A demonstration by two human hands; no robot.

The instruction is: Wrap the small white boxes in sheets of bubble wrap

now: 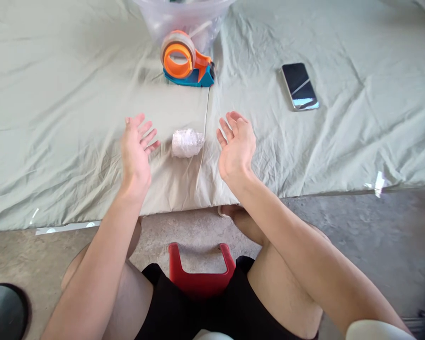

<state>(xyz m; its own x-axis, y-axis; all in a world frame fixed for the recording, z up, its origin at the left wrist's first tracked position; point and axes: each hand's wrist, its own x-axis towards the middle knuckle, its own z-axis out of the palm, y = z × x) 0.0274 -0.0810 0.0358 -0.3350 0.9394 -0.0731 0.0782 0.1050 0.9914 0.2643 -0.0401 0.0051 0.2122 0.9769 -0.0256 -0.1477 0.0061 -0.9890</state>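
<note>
The wrapped bundle (187, 143), a short, roughly cylindrical item in clear, crinkled plastic, lies on its side on the cloth-covered table (74, 104), near the front edge and between the two hands. The left hand (136, 148) is raised to the left of the bundle, palm turned inward and upward, fingers apart; it holds nothing. The right hand (237, 144) mirrors this position on the other side, palm up, fingers loosely curled and apart; it also holds nothing. Neither hand touches the bundle. Status: the plastic covers all visible faces of the bundle, so the wrapping is judged complete or nearly so. The right end looks looser and more crumpled than the left; whether it is sealed with tape cannot be determined, and the underside is hidden. If any sealing is left, it would most likely concern that end. The orange-and-blue tape dispenser (189, 63), fitted with a tape roll, stands beyond the bundle, out of both hands, directly in front of the translucent plastic bin (152, 19). The contents of the bin are not identifiable. A smartphone (300, 86) lies screen up, beyond and to the right of the right hand.
</note>
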